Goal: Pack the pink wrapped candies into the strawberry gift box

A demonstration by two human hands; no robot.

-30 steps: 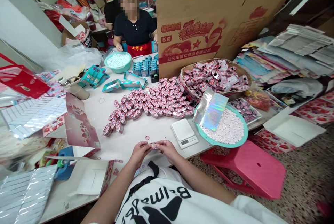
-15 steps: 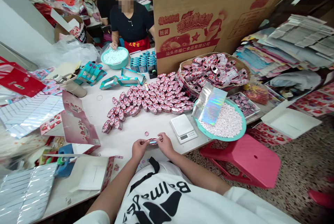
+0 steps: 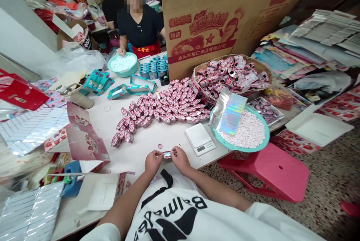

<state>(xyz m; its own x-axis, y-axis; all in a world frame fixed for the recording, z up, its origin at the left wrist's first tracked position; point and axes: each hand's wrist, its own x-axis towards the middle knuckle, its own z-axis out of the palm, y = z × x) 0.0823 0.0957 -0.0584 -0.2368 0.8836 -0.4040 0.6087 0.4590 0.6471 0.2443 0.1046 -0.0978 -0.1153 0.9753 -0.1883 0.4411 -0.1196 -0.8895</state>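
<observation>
My left hand (image 3: 153, 159) and my right hand (image 3: 180, 159) meet at the near edge of the table. Between their fingertips they pinch the two ends of a small pink box (image 3: 167, 154), whose shiny silvery-blue inside faces up. Just beyond it on the table lies a small round pink piece (image 3: 160, 146). Further off stand many small pink printed boxes (image 3: 165, 106), upright and packed together. Right of my hands sits a white digital scale (image 3: 197, 136). A turquoise basin (image 3: 247, 150) beside it holds white tablets (image 3: 247, 128) and a silvery foil pouch (image 3: 229, 111).
A basket (image 3: 198, 91) of flattened pink boxes stands behind the basin, against a tall brown carton (image 3: 202, 42). Opposite, a co-worker (image 3: 140, 27) has a hand at another turquoise basin (image 3: 129, 72). Pink card displays (image 3: 84, 132) stand left; a red stool (image 3: 270, 169) is at the right.
Both hands still hold the pink box at its ends. It has tilted a little, and more of its shiny inside shows. The whole view has shifted slightly.
</observation>
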